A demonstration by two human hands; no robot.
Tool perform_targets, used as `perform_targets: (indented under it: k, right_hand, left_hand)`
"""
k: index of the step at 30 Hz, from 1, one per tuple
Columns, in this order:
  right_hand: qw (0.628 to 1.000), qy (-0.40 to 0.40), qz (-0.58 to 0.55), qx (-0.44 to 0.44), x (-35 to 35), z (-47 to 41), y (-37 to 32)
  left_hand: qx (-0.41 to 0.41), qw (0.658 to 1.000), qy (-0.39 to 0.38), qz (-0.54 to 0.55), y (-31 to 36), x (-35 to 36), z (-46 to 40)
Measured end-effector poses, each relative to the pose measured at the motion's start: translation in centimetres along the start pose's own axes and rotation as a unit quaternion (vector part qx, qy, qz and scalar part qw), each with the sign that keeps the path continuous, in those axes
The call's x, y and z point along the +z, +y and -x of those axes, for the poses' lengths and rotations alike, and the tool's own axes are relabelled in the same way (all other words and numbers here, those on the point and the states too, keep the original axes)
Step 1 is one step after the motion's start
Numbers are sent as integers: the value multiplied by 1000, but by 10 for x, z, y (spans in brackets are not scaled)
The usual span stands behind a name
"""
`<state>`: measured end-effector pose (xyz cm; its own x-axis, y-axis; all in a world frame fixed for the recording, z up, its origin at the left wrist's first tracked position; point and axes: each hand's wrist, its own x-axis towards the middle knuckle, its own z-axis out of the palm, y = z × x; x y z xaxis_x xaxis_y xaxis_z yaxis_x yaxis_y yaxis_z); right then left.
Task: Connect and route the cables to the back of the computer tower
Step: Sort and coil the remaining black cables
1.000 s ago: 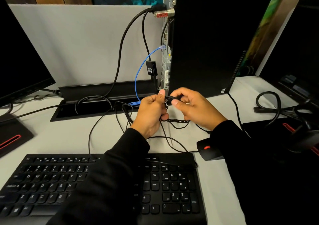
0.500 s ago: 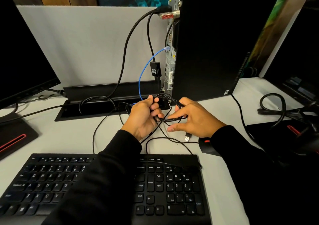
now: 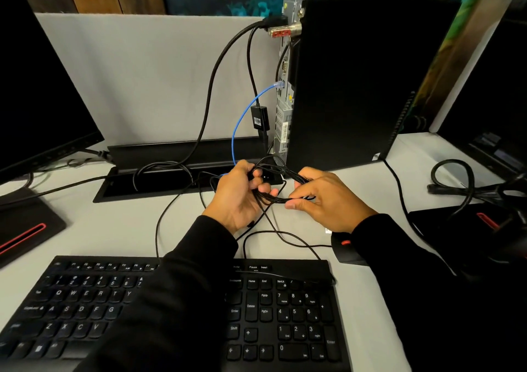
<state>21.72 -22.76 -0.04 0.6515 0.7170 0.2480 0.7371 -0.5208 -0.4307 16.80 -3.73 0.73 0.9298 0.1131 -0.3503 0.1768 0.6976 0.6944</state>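
Observation:
A black computer tower (image 3: pixel 356 81) stands upright on the white desk, its rear panel (image 3: pixel 283 106) facing left. A thick black cable (image 3: pixel 211 86), a thinner black cable with an adapter block (image 3: pixel 260 118) and a blue network cable (image 3: pixel 242 115) hang from that panel. In front of the tower's foot I hold a coiled thin black cable (image 3: pixel 281 185) between both hands. My left hand (image 3: pixel 242 197) grips the coil's left end. My right hand (image 3: pixel 325 197) pinches its right end between thumb and fingers. Loose strands of it trail down to the desk.
A black keyboard (image 3: pixel 285 314) lies at the front, a black mouse (image 3: pixel 346 250) with a red wheel right of it. A black cable trough (image 3: pixel 159 169) runs behind. Monitors stand at left (image 3: pixel 42 86) and far right. More black cable (image 3: pixel 456 180) is coiled at right.
The cable bundle has been opened from a tight pinch into a loop stretched between my hands. My right hand moved right and closed its fingers on the coil's end.

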Motion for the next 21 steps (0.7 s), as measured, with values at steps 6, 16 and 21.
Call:
perform_targets:
  k: [6, 16, 21]
  right_hand:
    - [994, 35, -96, 33, -10, 2, 1]
    - [976, 153, -62, 140, -31, 8, 39]
    - [959, 265, -57, 84, -31, -6, 22]
  left_hand:
    - [73, 982, -19, -171, 4, 7, 2]
    - [73, 983, -56, -160, 7, -13, -10]
    - [108, 960, -32, -256, 18, -11, -10]
